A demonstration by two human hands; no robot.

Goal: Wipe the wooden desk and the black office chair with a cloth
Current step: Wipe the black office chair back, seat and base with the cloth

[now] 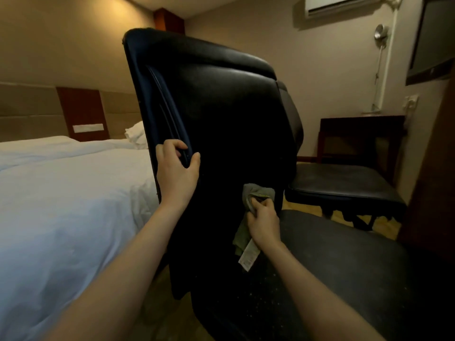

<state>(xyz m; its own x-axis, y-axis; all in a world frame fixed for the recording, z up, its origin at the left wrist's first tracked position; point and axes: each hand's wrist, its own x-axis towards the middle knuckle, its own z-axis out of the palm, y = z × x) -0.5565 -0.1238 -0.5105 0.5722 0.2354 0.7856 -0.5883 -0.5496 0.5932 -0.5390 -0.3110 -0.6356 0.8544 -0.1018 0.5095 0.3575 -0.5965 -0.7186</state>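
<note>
A black office chair (221,107) fills the middle of the head view, its tall backrest facing me and its dusty seat (332,267) at the lower right. My left hand (176,173) grips the left edge of the backrest. My right hand (263,221) is closed on a grey-green cloth (256,193) with a white label hanging from it, and presses the cloth against the lower backrest just above the seat. A dark wooden desk (364,134) stands against the far wall on the right.
A bed (61,205) with white sheets lies close on the left. A second black seat (344,185) stands behind the chair on the right. A dark wooden panel (433,180) rises at the right edge. A television (433,40) hangs at the upper right.
</note>
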